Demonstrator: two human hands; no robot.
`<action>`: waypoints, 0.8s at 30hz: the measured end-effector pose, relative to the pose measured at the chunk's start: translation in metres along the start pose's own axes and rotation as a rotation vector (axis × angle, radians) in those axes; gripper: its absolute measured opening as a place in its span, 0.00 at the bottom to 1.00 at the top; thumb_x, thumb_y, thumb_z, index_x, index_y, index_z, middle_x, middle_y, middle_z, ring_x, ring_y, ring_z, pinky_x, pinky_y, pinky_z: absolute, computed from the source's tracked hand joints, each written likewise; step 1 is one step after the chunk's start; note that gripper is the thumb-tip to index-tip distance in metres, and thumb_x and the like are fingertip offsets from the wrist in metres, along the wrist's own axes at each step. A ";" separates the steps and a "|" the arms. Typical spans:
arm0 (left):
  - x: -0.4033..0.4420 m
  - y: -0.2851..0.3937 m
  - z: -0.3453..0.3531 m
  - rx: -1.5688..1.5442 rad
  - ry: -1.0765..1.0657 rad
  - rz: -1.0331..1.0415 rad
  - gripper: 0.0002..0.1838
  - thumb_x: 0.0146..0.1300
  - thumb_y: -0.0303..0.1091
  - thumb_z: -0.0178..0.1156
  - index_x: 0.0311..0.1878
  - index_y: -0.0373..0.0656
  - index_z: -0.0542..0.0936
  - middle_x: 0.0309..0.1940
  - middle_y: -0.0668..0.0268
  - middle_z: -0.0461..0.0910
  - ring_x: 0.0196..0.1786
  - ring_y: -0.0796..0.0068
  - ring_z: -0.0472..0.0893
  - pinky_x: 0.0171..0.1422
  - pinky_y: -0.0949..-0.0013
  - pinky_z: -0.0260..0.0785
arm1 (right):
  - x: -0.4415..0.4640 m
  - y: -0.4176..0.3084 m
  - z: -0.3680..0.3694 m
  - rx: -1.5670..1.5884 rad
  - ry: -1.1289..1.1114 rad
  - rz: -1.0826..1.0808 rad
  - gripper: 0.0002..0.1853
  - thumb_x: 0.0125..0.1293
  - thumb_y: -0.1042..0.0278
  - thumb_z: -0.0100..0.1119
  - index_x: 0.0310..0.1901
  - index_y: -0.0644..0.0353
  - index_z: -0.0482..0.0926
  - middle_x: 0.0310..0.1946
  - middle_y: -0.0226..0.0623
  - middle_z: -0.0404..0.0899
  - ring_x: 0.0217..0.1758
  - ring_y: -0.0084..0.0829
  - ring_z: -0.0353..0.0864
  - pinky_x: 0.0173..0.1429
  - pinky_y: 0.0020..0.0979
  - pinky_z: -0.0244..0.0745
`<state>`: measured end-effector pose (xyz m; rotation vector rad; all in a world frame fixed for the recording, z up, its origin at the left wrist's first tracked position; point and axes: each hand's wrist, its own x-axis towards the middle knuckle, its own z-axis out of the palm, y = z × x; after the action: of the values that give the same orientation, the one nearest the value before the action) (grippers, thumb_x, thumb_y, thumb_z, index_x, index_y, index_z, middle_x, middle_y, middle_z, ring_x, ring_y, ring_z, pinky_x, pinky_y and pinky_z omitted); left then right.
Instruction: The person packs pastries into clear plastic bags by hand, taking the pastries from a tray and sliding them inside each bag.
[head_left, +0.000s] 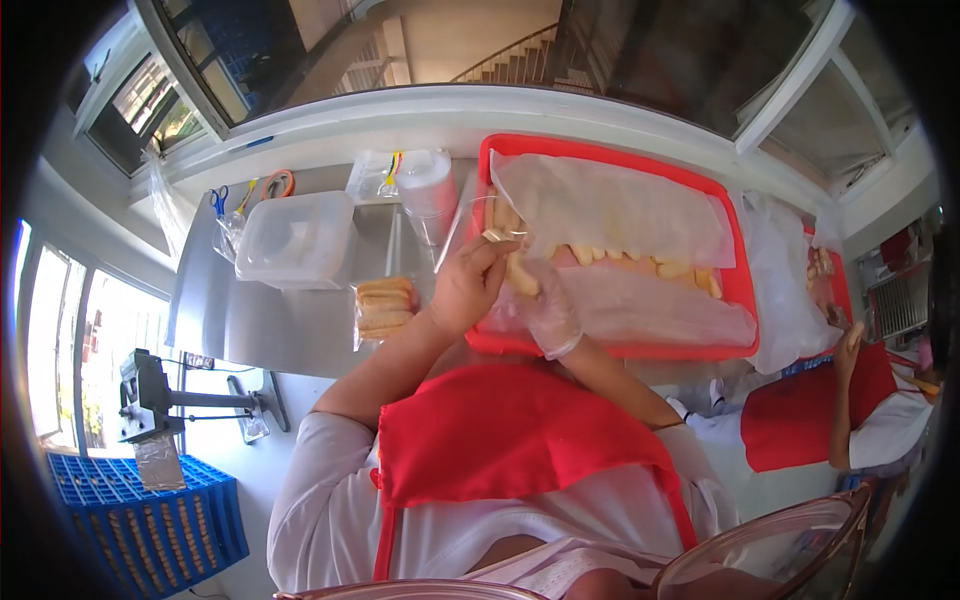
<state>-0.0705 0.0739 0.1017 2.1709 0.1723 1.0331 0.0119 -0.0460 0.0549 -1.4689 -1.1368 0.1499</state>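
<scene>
My bare left hand (468, 287) is closed, its fingertips pinching the edge of what looks like a clear plastic bag (462, 228). Close beside it, my right hand (550, 315), in a clear glove, has its fingers around a pale bread stick (522, 275). Both hands are over the left end of a red tray (742, 290). Inside the tray, more bread sticks (675, 270) show between white sheets (620, 210). A packed bag of bread sticks (384, 307) lies on the table, left of my left forearm.
On the steel table (215, 325) stand a lidded plastic tub (295, 240), a roll of clear bags (427, 190), scissors (219, 200) and orange tape (278, 185). Blue crates (150, 530) sit at lower left. A co-worker in a red apron (815, 410) is at right, near another red tray (838, 285).
</scene>
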 end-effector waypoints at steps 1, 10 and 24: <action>0.004 0.003 -0.004 0.037 -0.039 0.035 0.10 0.52 0.25 0.52 0.38 0.45 0.78 0.27 0.61 0.75 0.29 0.60 0.76 0.32 0.64 0.70 | 0.003 -0.001 -0.002 -0.158 -0.117 -0.127 0.18 0.56 0.74 0.54 0.51 0.58 0.67 0.44 0.39 0.72 0.43 0.32 0.75 0.42 0.33 0.71; -0.003 0.001 -0.014 0.283 -0.213 0.158 0.10 0.50 0.24 0.52 0.36 0.45 0.77 0.26 0.62 0.75 0.28 0.63 0.76 0.30 0.64 0.69 | 0.025 -0.012 -0.002 0.502 -0.234 0.397 0.18 0.58 0.73 0.50 0.52 0.58 0.66 0.45 0.34 0.72 0.40 0.27 0.75 0.39 0.27 0.72; 0.011 0.018 -0.012 0.189 -0.294 0.448 0.15 0.46 0.25 0.55 0.41 0.44 0.74 0.28 0.65 0.77 0.32 0.66 0.76 0.37 0.66 0.66 | 0.024 0.067 0.037 0.201 -0.283 -0.088 0.25 0.61 0.73 0.46 0.60 0.62 0.56 0.51 0.37 0.66 0.56 0.29 0.65 0.61 0.26 0.59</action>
<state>-0.0749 0.0709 0.1253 2.5735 -0.3843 0.9435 0.0358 0.0091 0.0012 -1.2422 -1.3695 0.4094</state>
